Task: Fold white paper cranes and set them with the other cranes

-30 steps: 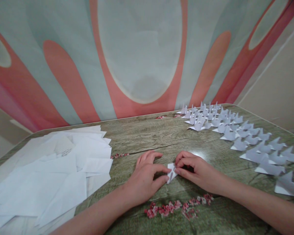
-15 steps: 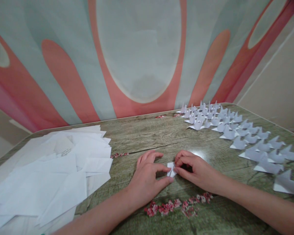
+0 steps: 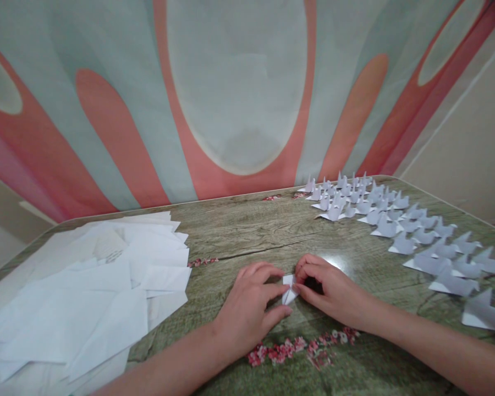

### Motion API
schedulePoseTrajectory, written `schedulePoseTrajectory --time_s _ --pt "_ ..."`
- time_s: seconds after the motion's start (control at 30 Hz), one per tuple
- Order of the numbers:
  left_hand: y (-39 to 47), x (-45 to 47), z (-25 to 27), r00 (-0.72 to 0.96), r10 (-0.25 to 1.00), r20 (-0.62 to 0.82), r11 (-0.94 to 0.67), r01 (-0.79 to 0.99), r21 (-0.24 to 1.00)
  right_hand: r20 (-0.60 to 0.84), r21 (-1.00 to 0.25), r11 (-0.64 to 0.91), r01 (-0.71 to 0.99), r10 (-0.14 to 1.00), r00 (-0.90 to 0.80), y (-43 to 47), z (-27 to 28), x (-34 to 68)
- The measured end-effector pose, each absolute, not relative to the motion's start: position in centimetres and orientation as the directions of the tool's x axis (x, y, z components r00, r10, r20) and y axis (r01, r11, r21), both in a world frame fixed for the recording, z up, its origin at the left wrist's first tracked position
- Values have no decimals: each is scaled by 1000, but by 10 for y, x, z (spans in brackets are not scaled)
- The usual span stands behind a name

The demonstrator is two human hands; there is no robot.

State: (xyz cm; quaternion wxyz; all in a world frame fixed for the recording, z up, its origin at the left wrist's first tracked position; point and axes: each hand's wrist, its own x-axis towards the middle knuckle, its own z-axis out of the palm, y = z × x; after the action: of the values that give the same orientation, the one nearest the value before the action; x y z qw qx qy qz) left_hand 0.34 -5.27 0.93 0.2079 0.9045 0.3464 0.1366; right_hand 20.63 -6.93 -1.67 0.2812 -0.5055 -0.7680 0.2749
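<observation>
A small white folded paper (image 3: 289, 297) lies on the table between my two hands. My left hand (image 3: 251, 297) has its fingers spread and curved; a fingertip presses on the paper's left side, while the thumb rests by its lower left edge. From the other side, my right hand (image 3: 325, 283) pinches the paper's right edge between thumb and bent fingers, covering that part of it. Folds and a diagonal crease show on the visible face.
A wide, loose pile of white paper sheets (image 3: 103, 308) covers the table's left side. Several folded white paper birds (image 3: 402, 243) stand in rows along the right. The wood-patterned table (image 3: 239, 231) has printed pink flowers and meets a patterned wall covering (image 3: 235, 99) at its back edge.
My left thumb has slid down off the paper, and the left fingers have shifted slightly, so more of the paper shows. My right hand keeps its pinch. The view has shifted a little.
</observation>
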Motion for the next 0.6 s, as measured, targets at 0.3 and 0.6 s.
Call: schedulePoseTrajectory --time_s 0.3,0.6 --pt "-80 -1 17 826 563 -1 -808 551 210 170 -713 350 608 927 -335 -69 -15 206" --pt "-83 -2 8 825 565 30 -815 551 180 172 -691 351 632 929 -327 -71 -17 205"
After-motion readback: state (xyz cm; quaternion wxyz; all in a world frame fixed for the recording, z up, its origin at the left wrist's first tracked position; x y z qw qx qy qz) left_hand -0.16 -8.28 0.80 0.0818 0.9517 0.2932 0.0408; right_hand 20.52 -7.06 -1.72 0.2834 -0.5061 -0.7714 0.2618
